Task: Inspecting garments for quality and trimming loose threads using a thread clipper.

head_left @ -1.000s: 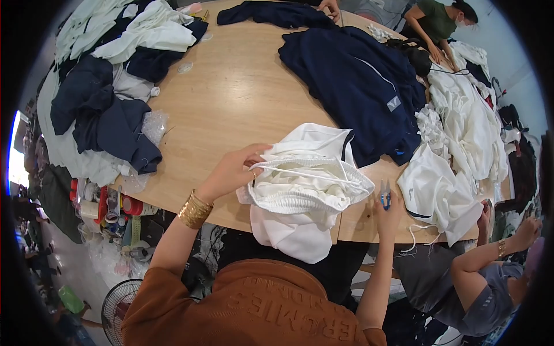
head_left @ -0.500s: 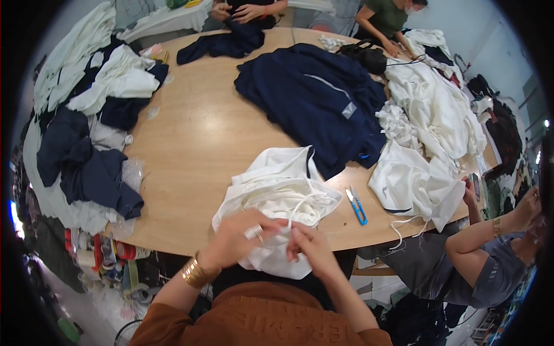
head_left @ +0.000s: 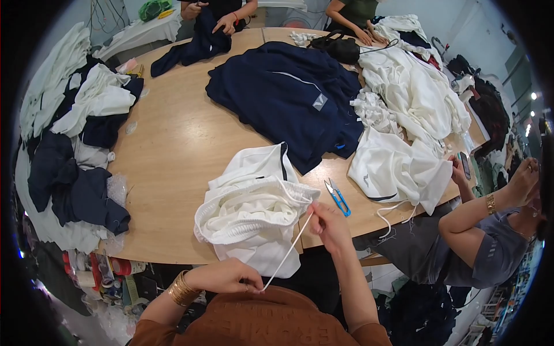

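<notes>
A white garment with a gathered elastic waistband [head_left: 254,233] lies in front of me, partly over the table's near edge. A white drawstring [head_left: 288,254] runs taut from its right side down toward my body. My left hand [head_left: 239,277], below the garment, pinches the string's lower end. At the waistband's right side, my right hand [head_left: 326,220] is closed with thumb and finger on the string where it leaves the fabric. Blue-handled thread snips [head_left: 337,198] lie on the table just beyond my right hand.
A navy garment [head_left: 277,98] spreads across the table's middle. White garments [head_left: 410,98] pile at the right, another with a loose drawstring [head_left: 398,173] nearer. Mixed clothes [head_left: 75,155] heap at the left. A person in grey [head_left: 490,242] sits close at right; two others work across the table.
My hands have drawn apart: the left moved down toward my body with the string, the right up to the waistband. The string is now stretched straight. The whole view has shifted slightly.
</notes>
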The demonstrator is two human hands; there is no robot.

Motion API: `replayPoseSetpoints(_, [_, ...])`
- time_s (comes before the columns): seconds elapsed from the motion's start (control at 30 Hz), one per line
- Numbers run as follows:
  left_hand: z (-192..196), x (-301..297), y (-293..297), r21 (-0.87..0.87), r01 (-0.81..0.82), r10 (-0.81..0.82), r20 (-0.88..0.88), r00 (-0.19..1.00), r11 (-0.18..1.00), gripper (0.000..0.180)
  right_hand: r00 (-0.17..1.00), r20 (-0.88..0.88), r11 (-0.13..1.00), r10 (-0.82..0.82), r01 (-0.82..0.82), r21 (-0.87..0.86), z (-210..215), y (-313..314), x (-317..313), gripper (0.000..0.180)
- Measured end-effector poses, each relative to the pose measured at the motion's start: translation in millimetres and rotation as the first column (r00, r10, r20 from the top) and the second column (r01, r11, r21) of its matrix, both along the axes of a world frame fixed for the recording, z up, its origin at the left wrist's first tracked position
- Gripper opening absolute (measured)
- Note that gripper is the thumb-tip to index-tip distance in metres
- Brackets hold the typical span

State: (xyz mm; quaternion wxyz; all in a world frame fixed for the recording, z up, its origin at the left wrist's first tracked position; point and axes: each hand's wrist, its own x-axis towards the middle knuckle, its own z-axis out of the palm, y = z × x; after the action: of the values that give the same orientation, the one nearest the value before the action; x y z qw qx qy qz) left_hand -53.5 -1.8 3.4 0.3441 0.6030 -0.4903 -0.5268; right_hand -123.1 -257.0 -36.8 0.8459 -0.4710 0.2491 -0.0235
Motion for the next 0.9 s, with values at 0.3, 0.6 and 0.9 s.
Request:
replayPoseSetpoints(0.3, [-23,3,-58,-0.298,-0.265,0.331,0.199,0.922,0.917,0.029,0.996,-0.049,0.996,-0.079,0.081,0.045,-13,4,5,0.025])
replayPoseSetpoints(0.6, [-37,39,-126,0.046,-0.526,0.527,-0.150,0.837,0.849,0.026,1.000,-0.002,0.943,0.004,-0.005,-0.332,-20,31,-14,0.028])
replayPoseSetpoints(0.9, [-42,67,-129,0.088,-0.792,0.679,-0.576,0.454,0.604,0.016,0.968,-0.045,0.903,0.247,-0.247,-0.351,-14,47,-28,0.026])
